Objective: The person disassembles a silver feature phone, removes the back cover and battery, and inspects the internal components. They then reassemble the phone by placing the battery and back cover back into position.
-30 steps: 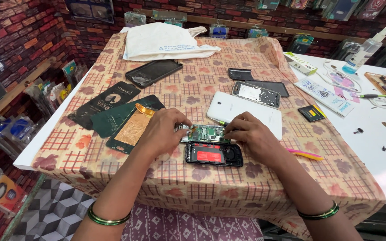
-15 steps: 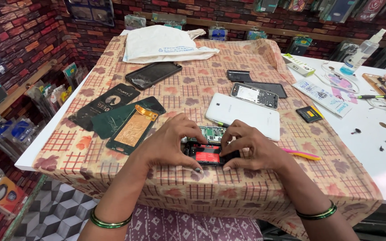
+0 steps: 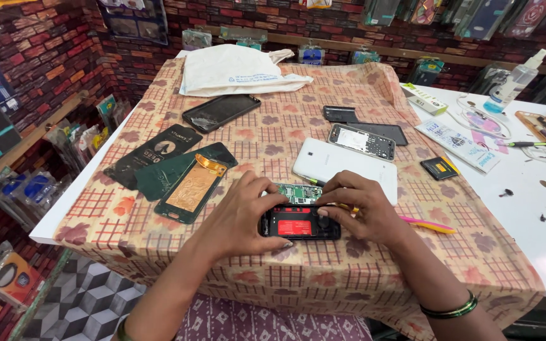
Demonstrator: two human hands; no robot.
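The opened phone (image 3: pixel 300 223), black with a red battery inside, lies near the front edge of the table (image 3: pixel 538 252), on the checked cloth (image 3: pixel 273 145). The left hand (image 3: pixel 242 215) rests on its left end with fingers bent and close together, touching the frame. The right hand (image 3: pixel 360 207) covers its right end, fingers curled, the fingertips (image 3: pixel 323 211) pressing on the top of the phone. A green circuit board (image 3: pixel 299 192) lies just behind the phone, between both hands.

The front edge has little free room: the cloth hangs over it just in front of the phone. To the left, a copper-coloured panel (image 3: pixel 192 188) on a dark green frame lies near the left hand. A pink and yellow tool (image 3: pixel 428 223) lies just right of the right hand. Behind the hands is a white back cover (image 3: pixel 342 165), and further a grey phone frame (image 3: pixel 361 141).

A dark flat package (image 3: pixel 153 155) with a round picture lies toward the left edge. A black screen (image 3: pixel 220 112) is behind it. A white cloth bag (image 3: pixel 238 69) lies at the far edge. On the bare white right side are printed paper cards (image 3: pixel 459 142), a small black and yellow battery (image 3: pixel 440 167) and a clear spray bottle (image 3: pixel 513 82).

The walls are red brick, with hanging phone cases.
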